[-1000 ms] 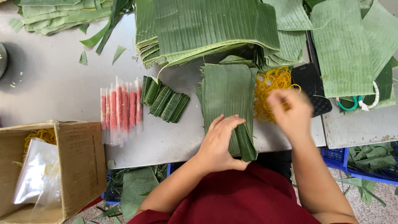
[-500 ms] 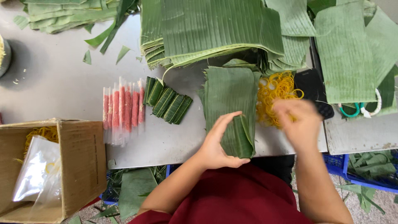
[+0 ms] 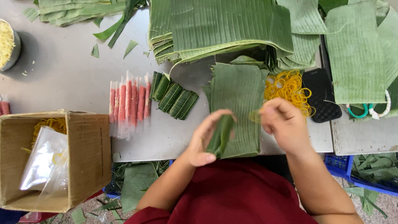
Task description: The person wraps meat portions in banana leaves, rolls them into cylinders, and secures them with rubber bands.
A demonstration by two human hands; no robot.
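My left hand (image 3: 203, 139) grips a small roll wrapped in green banana leaf (image 3: 221, 133), held upright above the table's front edge. My right hand (image 3: 286, 124) is just to its right, fingers pinched on a yellow rubber band (image 3: 255, 116). Under both hands lies a stack of cut leaf pieces (image 3: 238, 89). A heap of yellow rubber bands (image 3: 288, 88) sits just beyond my right hand. Several finished leaf-wrapped rolls (image 3: 174, 96) lie to the left, beside a row of pink sausages in clear plastic (image 3: 128, 103).
Big piles of banana leaves (image 3: 224, 25) cover the back of the grey table (image 3: 62, 74). A black phone (image 3: 321, 95) lies right of the bands. A cardboard box (image 3: 85, 153) with plastic bags stands at the front left. A metal bowl (image 3: 10, 43) sits far left.
My left hand lifted the wrapped roll off the leaf stack and stood it upright. My right hand came back from the band heap toward the roll with a band.
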